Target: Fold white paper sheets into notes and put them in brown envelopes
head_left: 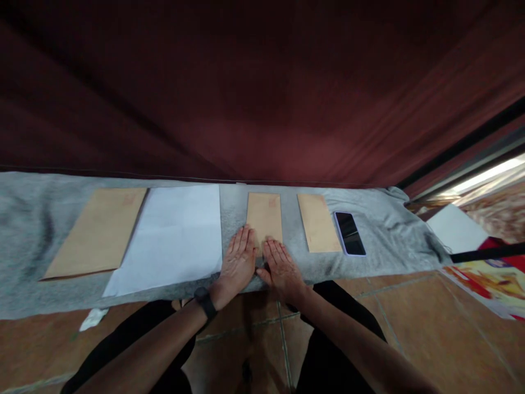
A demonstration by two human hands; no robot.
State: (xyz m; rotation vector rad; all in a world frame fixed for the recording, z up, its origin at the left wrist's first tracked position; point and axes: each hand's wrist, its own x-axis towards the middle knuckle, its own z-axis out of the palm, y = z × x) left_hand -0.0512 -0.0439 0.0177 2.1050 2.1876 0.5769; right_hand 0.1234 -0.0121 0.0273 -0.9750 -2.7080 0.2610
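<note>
A brown paper envelope [264, 210] lies flat on the grey cloth in front of me, with faint red print in its upper right corner. My left hand [238, 257] rests flat on its lower left part, fingers stretched forward. On the lower right part lies my right hand [283, 268], palm down, fingers extended and thumb out to the side. The envelope's near end is partly hidden under both hands. To the right is a second brown envelope [319, 223]. White paper sheets [176, 235] lie left of my left hand, beside a larger brown envelope [98, 230].
A phone [350, 233] lies right of the second envelope on the grey cloth [385, 224]. Dark red fabric [262, 109] rises behind the cloth-covered surface. On the tiled floor are a crumpled white tissue [93, 318] and, far right, a colourful printed box [492, 282].
</note>
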